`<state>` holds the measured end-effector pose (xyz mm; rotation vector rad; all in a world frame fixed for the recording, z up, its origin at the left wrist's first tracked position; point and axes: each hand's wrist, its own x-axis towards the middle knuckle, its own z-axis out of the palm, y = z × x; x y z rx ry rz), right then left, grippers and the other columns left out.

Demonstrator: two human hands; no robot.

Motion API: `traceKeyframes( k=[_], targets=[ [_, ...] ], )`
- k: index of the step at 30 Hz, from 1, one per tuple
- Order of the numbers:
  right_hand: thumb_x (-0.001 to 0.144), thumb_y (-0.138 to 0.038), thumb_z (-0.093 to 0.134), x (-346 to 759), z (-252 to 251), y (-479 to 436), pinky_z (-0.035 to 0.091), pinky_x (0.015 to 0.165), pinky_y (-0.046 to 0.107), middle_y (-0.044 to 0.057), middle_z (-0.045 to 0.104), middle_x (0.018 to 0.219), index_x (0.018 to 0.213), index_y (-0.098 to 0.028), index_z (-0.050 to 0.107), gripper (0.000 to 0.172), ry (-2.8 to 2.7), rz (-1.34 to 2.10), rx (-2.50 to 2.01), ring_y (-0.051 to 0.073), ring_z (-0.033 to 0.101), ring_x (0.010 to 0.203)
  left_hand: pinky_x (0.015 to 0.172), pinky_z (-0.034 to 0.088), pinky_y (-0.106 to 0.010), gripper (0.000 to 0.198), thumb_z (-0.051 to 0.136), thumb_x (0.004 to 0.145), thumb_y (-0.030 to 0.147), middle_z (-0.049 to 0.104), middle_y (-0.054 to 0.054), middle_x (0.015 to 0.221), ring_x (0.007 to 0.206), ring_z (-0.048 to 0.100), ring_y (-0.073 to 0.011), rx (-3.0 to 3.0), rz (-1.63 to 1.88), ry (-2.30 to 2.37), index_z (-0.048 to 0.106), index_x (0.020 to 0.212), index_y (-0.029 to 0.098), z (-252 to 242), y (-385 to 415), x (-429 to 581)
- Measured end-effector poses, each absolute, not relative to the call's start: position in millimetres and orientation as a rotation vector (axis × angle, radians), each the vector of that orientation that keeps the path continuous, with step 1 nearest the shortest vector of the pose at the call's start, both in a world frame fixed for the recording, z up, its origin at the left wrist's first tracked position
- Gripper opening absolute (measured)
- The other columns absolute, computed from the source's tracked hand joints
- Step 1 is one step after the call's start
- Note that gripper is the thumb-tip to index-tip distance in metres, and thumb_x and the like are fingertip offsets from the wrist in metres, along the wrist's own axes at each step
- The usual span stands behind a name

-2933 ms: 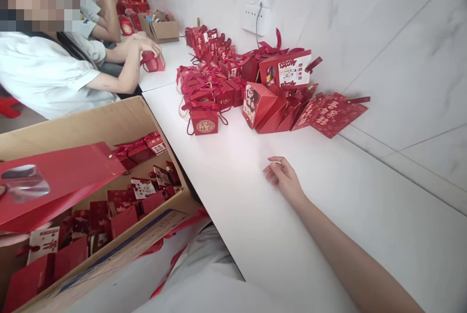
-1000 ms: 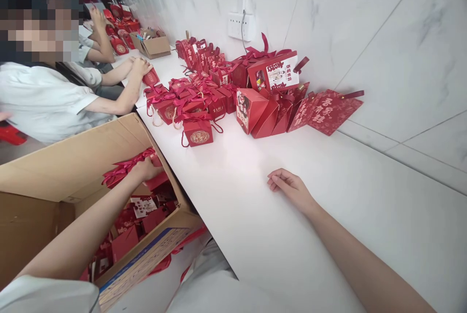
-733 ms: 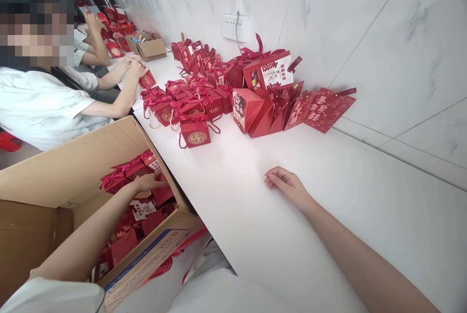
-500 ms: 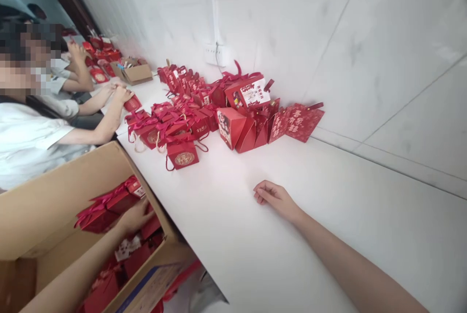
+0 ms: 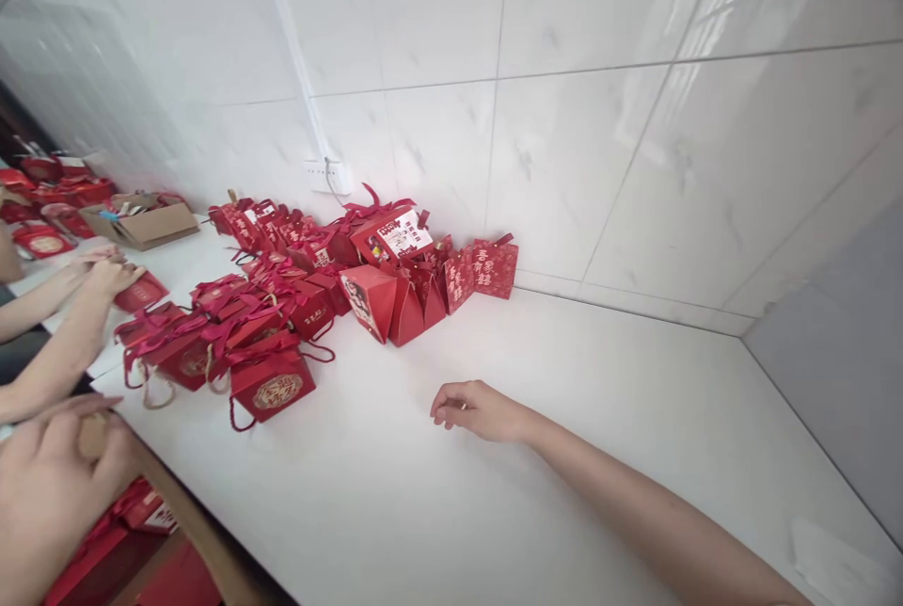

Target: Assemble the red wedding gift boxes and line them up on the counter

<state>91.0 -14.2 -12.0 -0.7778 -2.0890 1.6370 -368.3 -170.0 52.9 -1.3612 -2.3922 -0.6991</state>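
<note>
My right hand hovers over or rests on the white table, its fingers loosely curled with nothing in them. It is nearest to a row of red folded gift boxes by the wall. At the lower left, close to the camera, my left hand is over the cardboard carton. Its thumb and index finger are apart, and I see no object in it. Below that hand, red gift boxes with ribbons lie inside the carton. A red box with a gold emblem stands at the front of the table group.
More ribboned red boxes cluster against the tiled wall, below a power socket. Farther left is a small open carton. A co-worker's hands hold a red box. A grey panel bounds the table at right.
The view has swung right. My left hand has risen out of the carton, away from the red boxes there. My right hand stays curled over the table.
</note>
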Motion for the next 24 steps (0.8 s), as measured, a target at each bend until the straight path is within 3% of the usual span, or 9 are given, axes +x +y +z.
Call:
traceKeyframes(
  k=[2,6,8,11,13,16,20,24],
  targets=[
    [0.088,-0.031,0.053,98,15,-21,0.049,0.072,0.029,0.002,0.070,0.091,0.092,-0.024,0.068,0.018,-2.244,1.433,-0.767,0.018,0.064,0.082,0.115,0.025,-0.048,0.057,0.042,0.085,0.046,0.047,-0.005,0.139,0.136,0.033,-0.0343,-1.466,-0.770,-2.138,0.038,0.139,0.027,95,-129,-338],
    [0.093,-0.031,0.047,124,76,-49,0.049,0.078,0.031,0.004,0.069,0.101,0.102,-0.023,0.066,0.023,-2.402,1.076,-0.712,0.019,0.063,0.090,0.109,0.034,-0.050,0.055,0.046,0.088,0.050,0.055,-0.009,0.129,0.127,0.046,-0.0313,-1.984,-0.572,-1.909,0.045,0.132,0.018,138,-33,-275],
    [0.094,-0.031,0.046,142,104,-67,0.048,0.078,0.030,0.004,0.068,0.102,0.106,-0.023,0.064,0.023,-2.432,0.959,-0.733,0.018,0.063,0.090,0.111,0.032,-0.048,0.060,0.049,0.084,0.057,0.049,-0.011,0.136,0.131,0.042,-0.0311,-2.189,-0.529,-1.852,0.047,0.131,0.019,139,10,-253],
    [0.096,-0.032,0.044,172,135,-91,0.048,0.079,0.028,0.002,0.067,0.104,0.109,-0.025,0.062,0.023,-2.372,0.848,-0.823,0.016,0.063,0.091,0.109,0.033,-0.051,0.081,0.050,0.079,0.065,0.036,-0.017,0.145,0.135,0.034,-0.0345,-2.298,-0.532,-2.049,0.034,0.142,0.018,123,56,-233],
    [0.097,-0.033,0.044,191,146,-102,0.048,0.080,0.027,0.000,0.067,0.105,0.109,-0.026,0.061,0.022,-2.328,0.788,-0.877,0.015,0.062,0.091,0.107,0.035,-0.051,0.085,0.052,0.076,0.067,0.038,-0.020,0.141,0.133,0.038,-0.0365,-2.322,-0.521,-2.086,0.036,0.141,0.014,105,74,-228],
    [0.097,-0.033,0.044,217,154,-112,0.048,0.079,0.026,-0.001,0.066,0.105,0.108,-0.028,0.061,0.021,-2.289,0.729,-0.965,0.014,0.062,0.091,0.109,0.035,-0.045,0.076,0.053,0.077,0.061,0.032,-0.015,0.144,0.131,0.040,-0.0330,-2.347,-0.582,-2.005,0.042,0.138,0.018,79,85,-228],
    [0.096,-0.037,0.044,243,157,-115,0.049,0.079,0.028,-0.001,0.066,0.106,0.106,-0.031,0.061,0.021,-2.231,0.666,-1.125,0.016,0.062,0.092,0.113,0.031,-0.044,0.052,0.043,0.087,0.052,0.041,-0.009,0.139,0.131,0.041,-0.0277,-2.341,-0.737,-1.847,0.052,0.130,0.023,64,69,-226],
    [0.096,-0.040,0.043,257,156,-113,0.051,0.076,0.029,-0.002,0.066,0.106,0.104,-0.032,0.061,0.021,-2.176,0.597,-1.257,0.017,0.062,0.091,0.106,0.040,-0.044,0.046,0.043,0.089,0.050,0.038,-0.006,0.147,0.126,0.048,-0.0285,-2.447,-0.727,-1.705,0.054,0.128,0.028,69,24,-211]
  ],
)
